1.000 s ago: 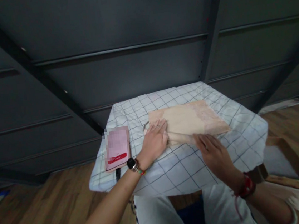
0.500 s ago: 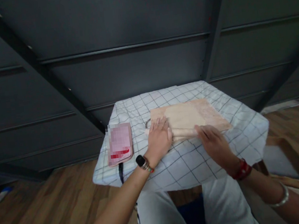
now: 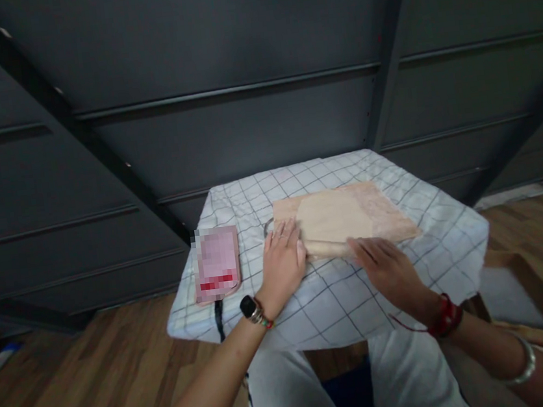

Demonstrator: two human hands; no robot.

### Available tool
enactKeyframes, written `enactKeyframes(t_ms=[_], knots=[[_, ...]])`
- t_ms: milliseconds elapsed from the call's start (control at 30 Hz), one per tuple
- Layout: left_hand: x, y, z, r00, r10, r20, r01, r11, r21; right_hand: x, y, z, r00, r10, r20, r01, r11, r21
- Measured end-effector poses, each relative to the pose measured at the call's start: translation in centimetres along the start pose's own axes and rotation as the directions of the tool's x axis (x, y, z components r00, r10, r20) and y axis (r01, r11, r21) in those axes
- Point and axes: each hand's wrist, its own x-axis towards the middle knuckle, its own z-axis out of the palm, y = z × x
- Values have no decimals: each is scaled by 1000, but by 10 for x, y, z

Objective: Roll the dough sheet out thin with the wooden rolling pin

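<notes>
Two hands lie on one folded piece, and we take the scene from the widest thing down. Our tabletop [image 3: 342, 306], draped in a white checked cover, fills the middle of the frame in front of dark panels. On it, from the centre toward the centre right, lies the folded beige fabric [image 3: 345, 211], a flat oblong. Its long axis runs left to right across the frame and dips slightly toward the right. Its near long edge looks doubled over into a thick fold.

Our left hand [image 3: 283, 264] sits at the fabric's left short end. The palm is on the checked cover and the fingers [image 3: 285, 231] lie flat and close together over the fabric's corner, gripping nothing. Our right hand [image 3: 387, 269] comes in from the lower right. Its fingers [image 3: 362, 250] are stretched out and slightly spread, with the tips touching the middle of the near fold, so the fabric lies just beyond them. Neither hand closes around anything.

At centre left, well apart from the fabric, a pink case [image 3: 216, 262] lies flat. A dark watch [image 3: 250, 306] sits on the left wrist.
</notes>
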Motion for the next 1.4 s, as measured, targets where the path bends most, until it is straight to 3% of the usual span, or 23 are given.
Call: enactKeyframes(t_ms=[167, 333, 467, 700, 800, 867, 1000, 1100, 1267, 1400], knots=[[2, -5, -7, 1000, 4, 18, -5, 1000, 18, 24, 20, 4, 1000, -23, 1, 23, 998, 59], [40, -22, -15, 998, 8, 64, -11, 999, 51, 54, 36, 7, 999, -9, 41, 6, 997, 75], [59, -27, -8, 981, 54, 188, -69, 995, 75, 50, 31, 7, 991, -38, 128, 22, 993, 120], [36, -23, -12, 969, 96, 229, -115, 991, 70, 30, 18, 3, 991, -103, 81, 91, 986, 142], [35, -22, -13, 971, 49, 233, -74, 992, 102, 33, 17, 7, 994, -35, 103, 23, 993, 113], [33, -20, -11, 978, 20, 206, -46, 992, 120, 34, 15, 9, 996, -8, 90, 0, 996, 90], [25, -18, -10, 985, 23, 170, -40, 994, 98, 30, 11, 11, 995, -76, 71, 69, 994, 89], [22, -15, -11, 983, -44, 177, 23, 993, 117, 28, 8, 11, 995, -28, 99, 19, 996, 91], [17, -11, -11, 994, -5, 113, -5, 996, 94, 22, 0, 9, 998, -54, 20, 53, 997, 55], [5, -6, -8, 999, -46, 19, 43, 991, 128, 16, -5, 11, 1000, -3, 24, 1, 997, 72]])
